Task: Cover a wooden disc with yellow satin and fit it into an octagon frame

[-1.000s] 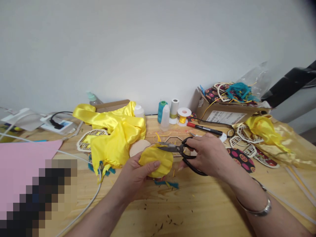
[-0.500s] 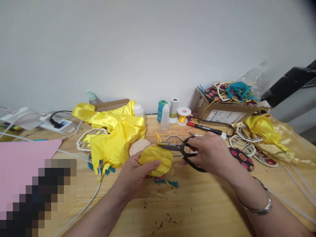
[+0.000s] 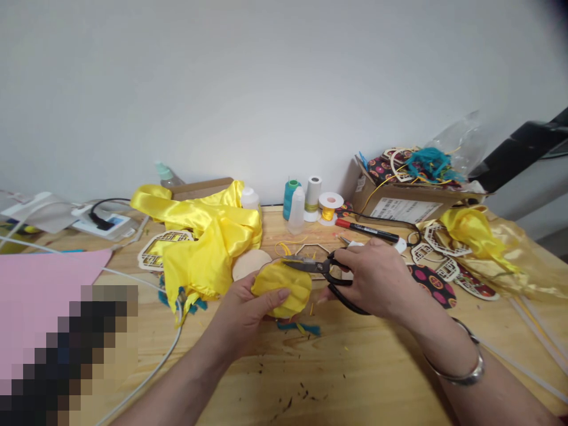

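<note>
My left hand (image 3: 242, 313) grips a round piece of yellow fabric (image 3: 283, 287) from below, thumb pressed on its front. My right hand (image 3: 375, 278) is closed through the black handles of a pair of scissors (image 3: 326, 269). The metal blades point left and rest at the upper edge of the yellow round. Both hands hover just over the wooden table (image 3: 337, 367). A bangle (image 3: 464, 370) circles my right wrist.
A heap of yellow satin (image 3: 204, 236) lies to the left, with a pink sheet (image 3: 39, 290) beyond it. Thread spools (image 3: 302, 198), a red marker (image 3: 366, 231), wooden lattice cutouts (image 3: 437, 248) and a cardboard box (image 3: 403, 198) line the back and right. A white cable (image 3: 151, 373) crosses the front left.
The scissors have shifted slightly along the top edge of the yellow round. My left hand keeps its hold with little movement.
</note>
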A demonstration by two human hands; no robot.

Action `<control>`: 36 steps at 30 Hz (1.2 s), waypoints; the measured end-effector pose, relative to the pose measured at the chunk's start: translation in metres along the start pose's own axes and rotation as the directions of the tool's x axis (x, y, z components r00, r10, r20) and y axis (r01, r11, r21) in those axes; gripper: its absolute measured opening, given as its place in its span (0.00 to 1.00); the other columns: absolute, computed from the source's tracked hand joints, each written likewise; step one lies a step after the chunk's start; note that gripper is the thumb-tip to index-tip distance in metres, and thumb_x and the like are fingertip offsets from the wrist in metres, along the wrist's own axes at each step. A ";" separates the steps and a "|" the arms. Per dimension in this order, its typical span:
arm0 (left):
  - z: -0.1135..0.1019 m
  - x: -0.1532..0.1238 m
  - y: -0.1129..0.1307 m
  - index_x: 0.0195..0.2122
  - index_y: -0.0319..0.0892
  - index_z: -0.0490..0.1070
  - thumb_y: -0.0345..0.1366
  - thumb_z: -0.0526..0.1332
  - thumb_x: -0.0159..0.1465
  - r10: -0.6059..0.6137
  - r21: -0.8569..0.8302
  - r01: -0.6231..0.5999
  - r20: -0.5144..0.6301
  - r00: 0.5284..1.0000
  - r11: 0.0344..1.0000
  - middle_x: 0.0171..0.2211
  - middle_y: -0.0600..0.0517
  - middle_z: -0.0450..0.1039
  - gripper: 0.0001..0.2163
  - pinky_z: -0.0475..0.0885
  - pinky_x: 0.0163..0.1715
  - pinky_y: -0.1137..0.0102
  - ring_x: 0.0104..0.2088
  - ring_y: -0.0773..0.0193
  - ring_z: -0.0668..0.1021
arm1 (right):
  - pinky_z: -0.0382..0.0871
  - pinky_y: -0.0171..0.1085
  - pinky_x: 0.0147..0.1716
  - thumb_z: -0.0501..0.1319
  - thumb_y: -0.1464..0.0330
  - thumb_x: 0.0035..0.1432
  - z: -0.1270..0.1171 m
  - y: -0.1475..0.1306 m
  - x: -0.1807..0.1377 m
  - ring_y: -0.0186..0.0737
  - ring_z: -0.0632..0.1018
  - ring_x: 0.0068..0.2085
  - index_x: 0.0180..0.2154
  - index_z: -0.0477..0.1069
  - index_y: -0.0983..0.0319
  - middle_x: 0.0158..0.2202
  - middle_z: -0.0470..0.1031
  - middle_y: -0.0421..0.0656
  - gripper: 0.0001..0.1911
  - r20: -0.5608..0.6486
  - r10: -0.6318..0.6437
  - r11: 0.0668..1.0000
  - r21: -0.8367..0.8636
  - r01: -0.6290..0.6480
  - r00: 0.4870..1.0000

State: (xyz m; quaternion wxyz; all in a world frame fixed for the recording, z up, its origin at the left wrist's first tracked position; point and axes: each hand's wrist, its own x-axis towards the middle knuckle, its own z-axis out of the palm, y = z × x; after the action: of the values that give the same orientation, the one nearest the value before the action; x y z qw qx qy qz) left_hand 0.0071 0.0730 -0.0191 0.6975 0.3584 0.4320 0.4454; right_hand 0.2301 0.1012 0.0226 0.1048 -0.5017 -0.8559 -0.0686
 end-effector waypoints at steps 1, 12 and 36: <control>0.000 0.000 0.000 0.39 0.43 0.78 0.33 0.70 0.51 0.002 -0.004 -0.002 0.005 1.000 1.000 0.36 0.51 0.82 0.13 0.77 0.34 0.70 0.34 0.61 0.82 | 0.52 0.39 0.29 0.57 0.48 0.52 0.000 -0.001 0.000 0.43 0.75 0.25 0.26 0.71 0.59 0.22 0.76 0.42 0.21 0.010 0.004 1.000 -0.004 -0.004 1.000; 0.002 0.000 -0.002 0.38 0.44 0.77 0.33 0.70 0.52 -0.006 -0.006 0.006 0.047 0.999 1.000 0.35 0.52 0.82 0.11 0.76 0.33 0.71 0.33 0.63 0.82 | 0.54 0.40 0.31 0.56 0.47 0.52 0.002 -0.002 0.001 0.44 0.76 0.27 0.27 0.71 0.60 0.24 0.76 0.43 0.23 -0.033 -0.016 0.999 -0.041 0.015 0.999; -0.002 0.002 -0.002 0.37 0.43 0.78 0.32 0.69 0.52 -0.031 -0.069 0.033 0.030 0.999 0.997 0.31 0.52 0.81 0.10 0.74 0.22 0.73 0.26 0.64 0.79 | 0.49 0.34 0.21 0.55 0.46 0.51 -0.002 0.002 0.010 0.41 0.71 0.25 0.24 0.70 0.60 0.22 0.73 0.43 0.24 0.227 0.497 0.849 0.075 -0.524 0.838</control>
State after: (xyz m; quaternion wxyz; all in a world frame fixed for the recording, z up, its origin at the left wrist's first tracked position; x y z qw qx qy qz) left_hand 0.0067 0.0742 -0.0217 0.7227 0.3333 0.4118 0.4440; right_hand 0.2273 0.1100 0.0266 0.0666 -0.7079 -0.6996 0.0701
